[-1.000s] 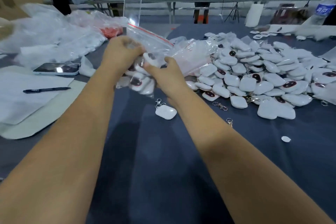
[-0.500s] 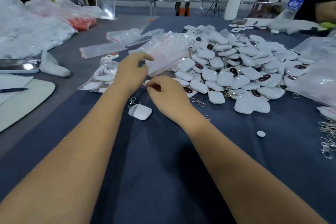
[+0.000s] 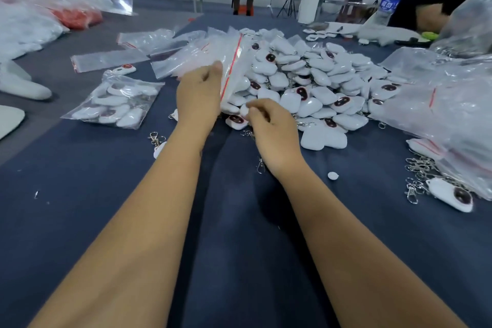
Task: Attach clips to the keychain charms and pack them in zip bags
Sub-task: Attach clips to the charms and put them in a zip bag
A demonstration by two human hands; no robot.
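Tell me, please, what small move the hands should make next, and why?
Probably lift the white charm that the right hand pinches at the pile's edge and slip it into the empty zip bag held by the left hand; the filled bag already lies aside.

One packed zip bag (image 3: 113,101), two hands, one water bottle (image 3: 389,2).

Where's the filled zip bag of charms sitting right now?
In the head view, the filled zip bag lies flat on the blue cloth, left of the left hand, with an empty zip bag just beyond it.
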